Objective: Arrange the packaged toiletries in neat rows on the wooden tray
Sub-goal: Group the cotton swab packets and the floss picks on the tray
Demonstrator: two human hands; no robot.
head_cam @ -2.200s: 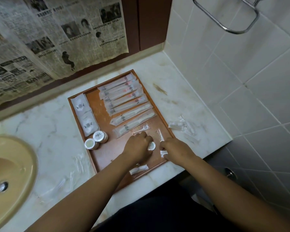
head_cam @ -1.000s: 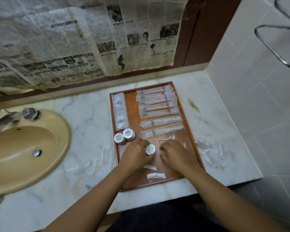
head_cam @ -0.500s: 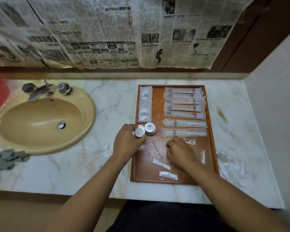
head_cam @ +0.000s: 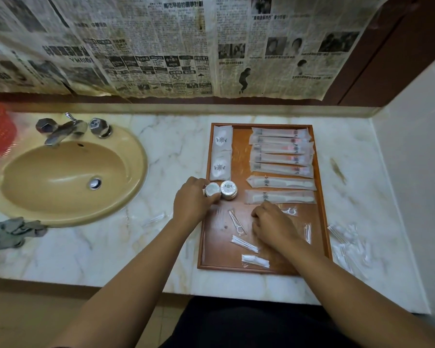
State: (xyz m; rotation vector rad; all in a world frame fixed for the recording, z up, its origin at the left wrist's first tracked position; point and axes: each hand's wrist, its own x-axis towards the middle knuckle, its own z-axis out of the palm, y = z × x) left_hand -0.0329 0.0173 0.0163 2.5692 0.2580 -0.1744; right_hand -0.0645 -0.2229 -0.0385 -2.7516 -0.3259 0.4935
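Gripping a small round silver tin (head_cam: 212, 190) at the left rim of the rectangular brown wooden tray (head_cam: 323, 222), the left hand (head_cam: 190, 204) has fingers and thumb curled round the tin's sides. A second round silver tin (head_cam: 229, 190) touches it on the right. The right hand (head_cam: 271, 226) rests knuckles-up on the tray floor with its fingers curled under; whether they hold anything cannot be told.

The tray lies on a white marble counter (head_cam: 161, 146). On its far right side, seven long translucent white sachets (head_cam: 281, 156) lie in a column, long axes running left to right, five with a red patch near the right end. Two square white sachets (head_cam: 221, 154) sit at the far left, one behind the other. Clear-wrapped white floss picks (head_cam: 236, 222) and a clear cotton-bud packet (head_cam: 255, 261) lie at mixed angles near the hands.

The sachets bear dark emblems with no legible lettering. The yellowed newspaper (head_cam: 161, 46) on the wall shows Chinese characters.
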